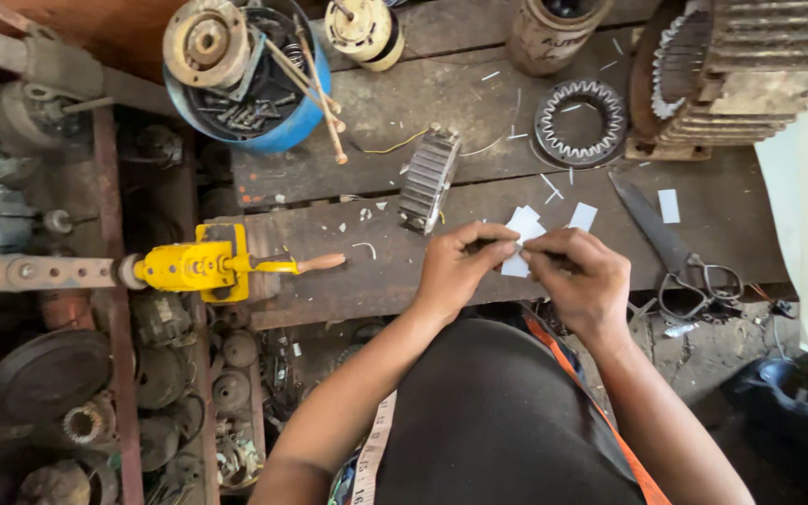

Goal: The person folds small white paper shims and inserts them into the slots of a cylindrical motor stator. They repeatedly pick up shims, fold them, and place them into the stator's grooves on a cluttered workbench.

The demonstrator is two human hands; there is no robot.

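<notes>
My left hand and my right hand meet over the front edge of a worn wooden workbench. Between their fingertips they pinch a small white slip of paper; both hands grip it. Just beyond my left hand a small slotted metal stator core stands on edge. A second white paper piece lies on the bench past my right hand. Large dark scissors lie to the right of my right hand.
A yellow hand-crank winder with a wooden handle is clamped at the bench's left. A blue tub of metal parts, a toothed stator ring and a finned motor housing sit farther back. Scrap motor parts fill the left floor.
</notes>
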